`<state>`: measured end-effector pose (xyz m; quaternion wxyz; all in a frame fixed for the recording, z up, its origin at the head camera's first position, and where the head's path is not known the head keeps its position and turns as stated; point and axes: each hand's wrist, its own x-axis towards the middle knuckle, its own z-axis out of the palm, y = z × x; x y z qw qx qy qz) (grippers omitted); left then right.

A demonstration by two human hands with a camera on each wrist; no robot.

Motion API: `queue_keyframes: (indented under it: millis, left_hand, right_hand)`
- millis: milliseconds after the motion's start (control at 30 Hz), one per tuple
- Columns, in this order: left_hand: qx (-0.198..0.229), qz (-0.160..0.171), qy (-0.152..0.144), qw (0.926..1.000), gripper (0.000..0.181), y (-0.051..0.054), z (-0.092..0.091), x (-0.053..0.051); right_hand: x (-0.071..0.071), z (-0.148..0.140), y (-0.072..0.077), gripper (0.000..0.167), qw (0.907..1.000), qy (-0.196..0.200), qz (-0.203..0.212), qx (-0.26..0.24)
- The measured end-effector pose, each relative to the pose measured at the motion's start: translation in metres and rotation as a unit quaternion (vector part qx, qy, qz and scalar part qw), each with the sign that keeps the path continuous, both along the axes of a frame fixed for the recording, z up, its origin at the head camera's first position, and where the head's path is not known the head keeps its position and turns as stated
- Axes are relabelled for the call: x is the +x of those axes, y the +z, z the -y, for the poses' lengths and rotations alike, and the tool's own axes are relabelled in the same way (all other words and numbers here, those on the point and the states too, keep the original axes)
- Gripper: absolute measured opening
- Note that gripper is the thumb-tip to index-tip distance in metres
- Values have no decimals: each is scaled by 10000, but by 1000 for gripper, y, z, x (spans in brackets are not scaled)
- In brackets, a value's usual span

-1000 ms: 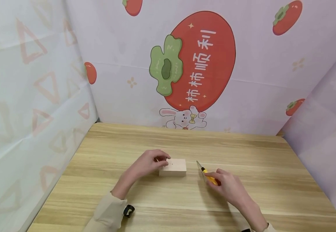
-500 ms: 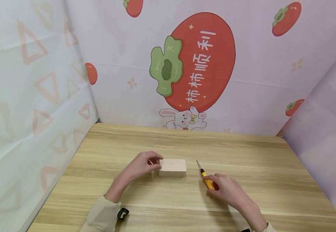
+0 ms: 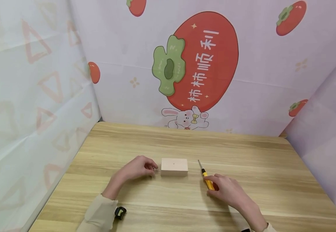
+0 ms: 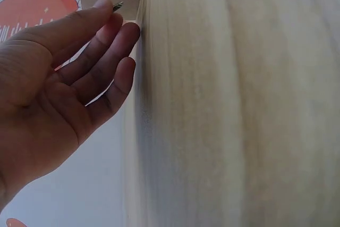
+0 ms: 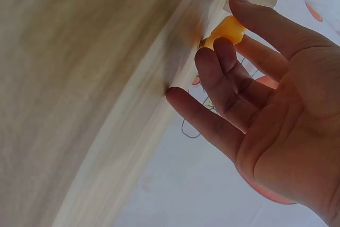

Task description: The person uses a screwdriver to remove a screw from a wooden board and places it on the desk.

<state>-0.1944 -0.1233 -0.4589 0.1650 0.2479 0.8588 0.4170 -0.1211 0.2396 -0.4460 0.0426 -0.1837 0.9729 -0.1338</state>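
Observation:
My left hand (image 3: 140, 167) pinches a small metal screw (image 4: 118, 6) between thumb and index finger; its threaded tip shows past the fingertips in the left wrist view. Just to the right of that hand lies a pale wooden block (image 3: 173, 165) with a tiny dark hole in its top, apart from the fingers. My right hand (image 3: 229, 190) holds the yellow handle of a screwdriver (image 3: 208, 184) between thumb and fingers, low at the table. The screwdriver's shaft slants away to the upper left. In the right wrist view the handle's rounded end (image 5: 227, 29) shows beside the thumb.
The wood-grain table (image 3: 162, 206) carries the block and the tool. A printed cloth backdrop (image 3: 121, 96) stands behind it, with further cloth walls (image 3: 40, 129) at the left and right sides.
My left hand has moved left off the block, with the screw now showing at its fingertips. My right hand has shifted slightly and the screwdriver has turned a little; both have since stayed put.

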Motion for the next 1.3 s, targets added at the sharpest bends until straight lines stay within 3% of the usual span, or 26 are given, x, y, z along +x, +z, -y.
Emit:
queue_keyframes:
  millis: [233,500,900,1167,1300]
  left_hand:
    - [-258,148,-64,9995,13,0,1,0]
    - [-601,-43,41,9982,11,1,3,-1]
    - [-1070,-75,217,9940,20,0,3,-4]
    - [-1241,-125,347,9916,35,14,13,-8]
    - [-1374,-344,547,9884,36,20,16,-11]
  right_hand:
    - [2,2,2,42,9999,-95,68,87]
    - [2,4,1,42,9998,-108,116,96]
    - [3,2,0,49,9996,41,234,159]
    - [-3,1,9,48,9977,409,276,-466]
    - [-8,2,14,49,9981,388,-29,-471]
